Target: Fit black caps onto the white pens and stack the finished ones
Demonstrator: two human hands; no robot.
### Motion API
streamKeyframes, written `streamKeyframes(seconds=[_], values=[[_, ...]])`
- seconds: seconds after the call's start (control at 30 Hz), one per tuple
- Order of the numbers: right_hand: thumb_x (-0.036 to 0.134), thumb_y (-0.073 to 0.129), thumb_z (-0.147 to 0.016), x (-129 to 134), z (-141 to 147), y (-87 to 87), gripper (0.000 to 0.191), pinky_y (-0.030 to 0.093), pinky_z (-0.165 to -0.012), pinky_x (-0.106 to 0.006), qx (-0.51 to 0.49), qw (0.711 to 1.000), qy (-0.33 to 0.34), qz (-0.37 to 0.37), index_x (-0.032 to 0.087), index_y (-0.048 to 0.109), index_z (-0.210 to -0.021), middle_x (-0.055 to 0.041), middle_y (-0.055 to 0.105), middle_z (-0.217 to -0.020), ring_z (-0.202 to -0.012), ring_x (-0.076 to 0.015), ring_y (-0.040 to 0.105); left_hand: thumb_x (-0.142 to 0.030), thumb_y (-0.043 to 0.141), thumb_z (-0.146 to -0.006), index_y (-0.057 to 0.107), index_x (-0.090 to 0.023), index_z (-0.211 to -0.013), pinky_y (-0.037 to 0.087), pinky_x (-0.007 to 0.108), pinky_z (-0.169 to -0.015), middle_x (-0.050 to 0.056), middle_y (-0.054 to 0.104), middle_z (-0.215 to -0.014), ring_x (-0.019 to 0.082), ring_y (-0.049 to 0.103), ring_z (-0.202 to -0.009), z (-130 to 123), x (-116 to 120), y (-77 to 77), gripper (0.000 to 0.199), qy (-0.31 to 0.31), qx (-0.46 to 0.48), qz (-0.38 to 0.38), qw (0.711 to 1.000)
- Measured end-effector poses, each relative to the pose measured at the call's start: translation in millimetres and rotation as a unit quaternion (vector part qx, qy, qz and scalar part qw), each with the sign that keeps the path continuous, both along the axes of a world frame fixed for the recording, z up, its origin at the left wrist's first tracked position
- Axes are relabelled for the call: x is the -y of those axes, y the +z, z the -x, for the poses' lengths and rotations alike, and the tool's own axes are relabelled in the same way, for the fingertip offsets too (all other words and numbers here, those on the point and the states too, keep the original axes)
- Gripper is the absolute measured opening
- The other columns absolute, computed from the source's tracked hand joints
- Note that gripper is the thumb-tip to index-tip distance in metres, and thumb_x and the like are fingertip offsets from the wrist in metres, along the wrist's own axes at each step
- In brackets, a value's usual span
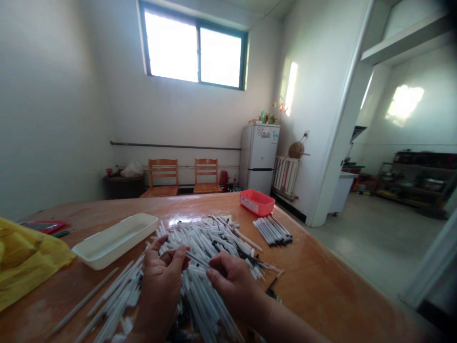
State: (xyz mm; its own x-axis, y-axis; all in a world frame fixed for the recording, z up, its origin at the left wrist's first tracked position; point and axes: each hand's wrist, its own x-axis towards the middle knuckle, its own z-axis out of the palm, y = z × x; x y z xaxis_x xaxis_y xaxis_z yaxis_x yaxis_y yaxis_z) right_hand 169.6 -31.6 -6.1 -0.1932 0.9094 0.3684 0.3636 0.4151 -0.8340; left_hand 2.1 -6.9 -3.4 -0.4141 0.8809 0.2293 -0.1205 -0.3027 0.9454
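Over a heap of pen parts, my left hand and my right hand face each other. A slim greyish pen spans the gap between them, pinched at its left end by my left thumb and fingers and at its right end by my right ones. White and clear tubes make up most of the heap, mixed with black pieces. Loose white tubes lie left of my left wrist. Beyond my right hand, a neat row of pens with black ends rests on the table.
The brown wooden table carries a cream tray at left, a red basket at the far right and a yellow bag at the left edge. Behind it stand two wooden chairs and a fridge.
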Motion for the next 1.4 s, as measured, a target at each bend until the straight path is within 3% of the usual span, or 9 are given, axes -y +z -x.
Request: streamKeyframes(seconds=[0.37,0.83,1.4], values=[[0.021,0.058,-0.089,-3,-3,-7.6,0.007,0.039,-0.066,-0.024,0.028,0.997,-0.027,-0.069,0.019,0.065,-0.086,0.0004,0.063,-0.078,-0.073,-0.014,0.057,-0.036,0.079,-0.075,0.043,-0.026,-0.131,0.052,0.022,-0.062,-0.004,0.069,-0.076,0.012,0.067,-0.064,-6,1,-3.5,0.067,0.016,0.006,-0.007,1.0],[0.018,0.056,-0.091,0,-7,-1.6,0.008,0.041,-0.071,-0.025,0.036,0.992,-0.017,-0.12,0.019,0.064,-0.091,-0.0012,0.063,-0.084,-0.078,-0.0143,0.058,-0.032,0.078,-0.077,0.042,-0.029,-0.134,0.052,0.02,-0.062,-0.007,0.065,-0.071,0.011,0.065,-0.061,-16,15,9.1,0.067,0.019,0.01,-0.027,0.999],[0.016,0.056,-0.089,0,-8,-0.1,0.008,0.042,-0.072,-0.025,0.041,0.993,-0.009,-0.115,0.018,0.064,-0.091,-0.0016,0.063,-0.085,-0.079,-0.0147,0.058,-0.033,0.076,-0.08,0.039,-0.029,-0.136,0.052,0.022,-0.065,-0.007,0.066,-0.071,0.011,0.066,-0.063,-15,15,2.7,0.068,0.014,-0.004,-0.034,0.999]])
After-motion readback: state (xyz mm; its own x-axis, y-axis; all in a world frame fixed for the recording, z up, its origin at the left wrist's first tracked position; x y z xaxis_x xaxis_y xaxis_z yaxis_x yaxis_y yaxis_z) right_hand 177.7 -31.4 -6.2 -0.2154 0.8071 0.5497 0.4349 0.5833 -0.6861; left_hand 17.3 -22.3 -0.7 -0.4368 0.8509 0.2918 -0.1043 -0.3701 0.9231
